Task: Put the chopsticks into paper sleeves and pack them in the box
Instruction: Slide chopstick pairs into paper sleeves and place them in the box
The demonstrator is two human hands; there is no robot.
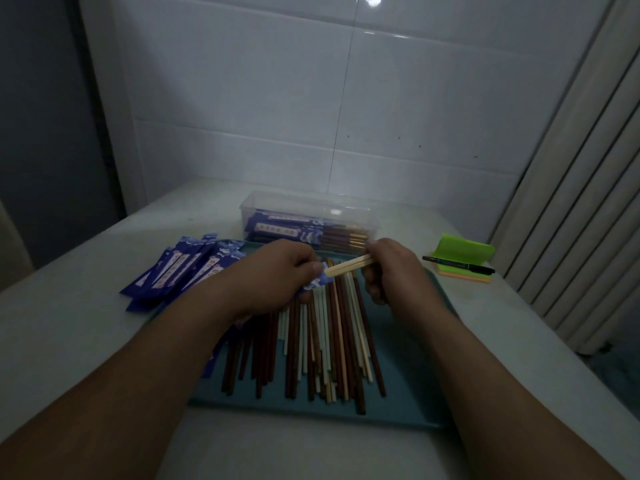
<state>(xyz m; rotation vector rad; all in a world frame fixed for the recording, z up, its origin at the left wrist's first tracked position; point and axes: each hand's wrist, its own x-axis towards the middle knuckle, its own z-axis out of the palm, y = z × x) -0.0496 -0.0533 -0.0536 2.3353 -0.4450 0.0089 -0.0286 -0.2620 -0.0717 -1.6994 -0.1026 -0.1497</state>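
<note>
- My left hand [277, 271] gripped one blue paper sleeve [318, 280], fingers curled round it, its open mouth facing right.
- My right hand [391, 268] pinched two pale chopsticks [349, 266] side by side at their right ends. Their left tips sat in the sleeve's mouth, and the rest was bare.
- Both hands were above the far end of one teal tray [408, 393].
- On the tray lay a heap of loose chopsticks [322, 341], dark brown, white and pale wood. They overlapped too much for me to count.
- One clear box [311, 206] stood just beyond the tray. I could make out at least two sleeved pairs [294, 231] lying in it.
- A pile of empty sleeves [180, 268] lay left of the tray, too stacked to count.
- To the right, one black pen [457, 264] rested on one pad of sticky notes [465, 251].
</note>
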